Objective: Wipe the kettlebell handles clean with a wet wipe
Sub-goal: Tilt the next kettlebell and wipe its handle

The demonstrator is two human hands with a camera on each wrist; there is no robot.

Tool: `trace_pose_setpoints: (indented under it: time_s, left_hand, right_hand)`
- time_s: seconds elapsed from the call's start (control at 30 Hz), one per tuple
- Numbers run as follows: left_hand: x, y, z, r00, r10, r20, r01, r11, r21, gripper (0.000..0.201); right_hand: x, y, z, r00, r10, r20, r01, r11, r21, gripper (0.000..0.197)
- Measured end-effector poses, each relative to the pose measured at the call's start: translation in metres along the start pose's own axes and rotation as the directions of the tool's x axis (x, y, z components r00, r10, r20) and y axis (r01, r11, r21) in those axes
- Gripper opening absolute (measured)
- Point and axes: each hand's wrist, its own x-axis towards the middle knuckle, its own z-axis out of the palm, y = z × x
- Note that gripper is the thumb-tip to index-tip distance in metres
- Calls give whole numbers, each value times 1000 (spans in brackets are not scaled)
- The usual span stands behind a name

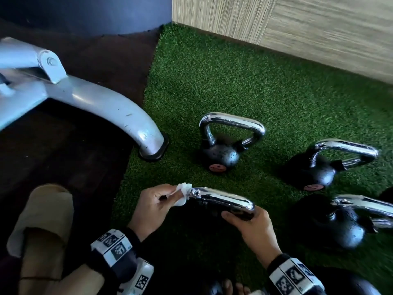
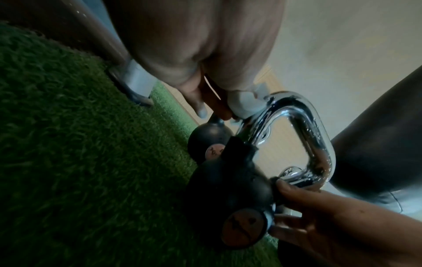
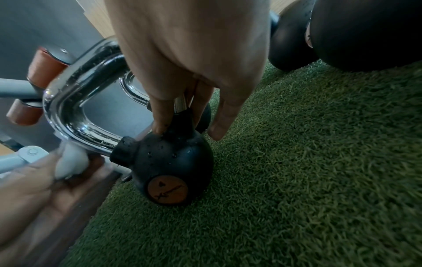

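A black kettlebell (image 3: pixel 173 162) with a chrome handle (image 1: pixel 223 198) stands on the green turf close in front of me. My left hand (image 1: pixel 170 195) pinches a crumpled white wet wipe (image 1: pixel 184 192) and presses it against the handle's left corner; the wet wipe (image 2: pixel 244 103) also shows in the left wrist view against the chrome handle (image 2: pixel 319 140). My right hand (image 1: pixel 244 218) grips the right post of the handle (image 3: pixel 77 94), where it meets the ball, with thumb and fingers curled round it.
Three more black kettlebells with chrome handles stand on the turf: one ahead (image 1: pixel 221 152), one at right (image 1: pixel 314 169), one near right (image 1: pixel 348 228). A grey machine leg (image 1: pixel 119 116) lands at the turf's left edge. A wood-panelled wall (image 1: pixel 319 28) closes the back. My slippered foot (image 1: pixel 42 220) is at bottom left.
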Motion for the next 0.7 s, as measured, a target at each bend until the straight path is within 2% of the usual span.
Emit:
trace_pose_setpoints:
  time_s: [0.13,0.2,0.27,0.37,0.43,0.53,0.6,0.7]
  left_hand:
    - [-14,-21,6,989,-79,126,81,997,-12,32]
    - [-19,-23,5,978,-89,190,96,995,-27,28]
    - [-21,-17,3,969,-103,226,111,994,-24,35]
    - [-24,-1,6,975,-135,176,145,989,-44,33]
    - [-22,4,11,987,-132,92,130,991,30,44]
    - [-6,2,19,999,-34,-4,34,988,151,44]
    - [13,2,26,1000,-1,-11,4,976,215,39]
    - [42,13,36,996,-2,87,-23,957,288,35]
  right_hand:
    - [1,1,-1,1000,4,6,-4,1000,31,27]
    - [1,0,-1,1000,-1,17,1,999,37,28]
    - [1,0,0,1000,2,18,-2,1000,28,28]
    - [0,1,-2,1000,-7,24,8,1000,-3,30]
    - [0,4,-7,999,-25,25,27,997,-77,31]
    - [-4,8,-17,995,-79,68,92,974,-208,32]
    - [-6,9,-20,984,-110,137,143,953,-267,43]
    - [-7,5,-15,969,-143,200,199,934,-295,53]
